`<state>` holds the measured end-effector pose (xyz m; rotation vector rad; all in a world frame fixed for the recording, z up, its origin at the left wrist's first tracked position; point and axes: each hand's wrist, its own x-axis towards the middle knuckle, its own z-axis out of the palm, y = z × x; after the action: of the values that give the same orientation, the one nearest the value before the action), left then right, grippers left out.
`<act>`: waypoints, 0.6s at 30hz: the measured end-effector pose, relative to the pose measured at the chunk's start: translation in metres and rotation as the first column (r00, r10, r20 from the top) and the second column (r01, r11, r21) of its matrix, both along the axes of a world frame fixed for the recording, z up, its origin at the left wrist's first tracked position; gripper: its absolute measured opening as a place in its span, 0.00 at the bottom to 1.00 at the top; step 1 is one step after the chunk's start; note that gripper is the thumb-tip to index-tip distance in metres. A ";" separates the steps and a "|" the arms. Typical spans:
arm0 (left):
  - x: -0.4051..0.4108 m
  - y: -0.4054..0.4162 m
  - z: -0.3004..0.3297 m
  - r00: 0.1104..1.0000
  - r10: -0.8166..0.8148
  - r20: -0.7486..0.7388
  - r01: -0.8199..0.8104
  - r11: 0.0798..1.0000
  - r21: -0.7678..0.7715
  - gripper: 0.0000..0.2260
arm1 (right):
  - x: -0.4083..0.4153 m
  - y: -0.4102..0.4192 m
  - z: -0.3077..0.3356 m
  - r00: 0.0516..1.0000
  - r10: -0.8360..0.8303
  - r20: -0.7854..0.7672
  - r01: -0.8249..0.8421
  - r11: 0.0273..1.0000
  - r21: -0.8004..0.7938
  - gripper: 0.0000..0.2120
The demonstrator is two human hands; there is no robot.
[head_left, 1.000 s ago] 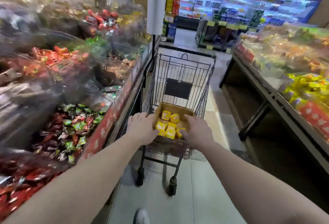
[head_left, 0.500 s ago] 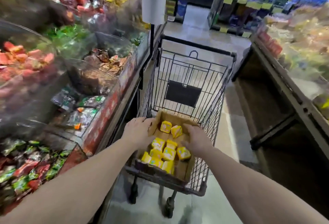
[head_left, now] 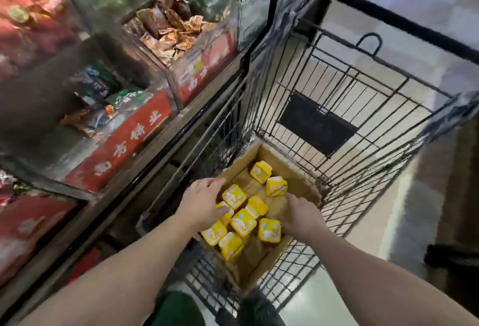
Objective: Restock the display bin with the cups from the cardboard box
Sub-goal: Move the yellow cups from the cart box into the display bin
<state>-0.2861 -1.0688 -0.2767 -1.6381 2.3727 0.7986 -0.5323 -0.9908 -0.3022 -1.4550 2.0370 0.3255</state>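
Both bare hands reach into the open brown cardboard box (head_left: 290, 170) inside the black wire cart (head_left: 363, 118). The left hand (head_left: 201, 203) rests spread over small squarish yellow plastic cups (head_left: 243, 222); the right hand (head_left: 302, 215) lies loosely curled against one, grip unclear. The cups lie jumbled, foil lids mostly upward.

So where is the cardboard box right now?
The cardboard box sits in the near end of the wire cart, low centre in the head view, right of the display bins.

Matt brown cardboard box (head_left: 290, 170) under the hands — glossy yellow plastic cups (head_left: 243, 222) inside it; black wire-metal cart (head_left: 363, 107) beyond, clear shiny plastic bins (head_left: 212, 14) to their left.
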 end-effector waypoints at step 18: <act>-0.041 0.061 -0.159 0.945 0.314 -0.091 -0.300 0.944 0.134 0.33 | 0.000 -0.005 -0.191 0.956 0.287 -0.058 -0.259 0.922 0.286 0.33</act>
<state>-0.3273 -1.0080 -0.4360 -1.9899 2.1148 1.0880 -0.5319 -0.9956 -0.4929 -1.5692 1.7728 0.7803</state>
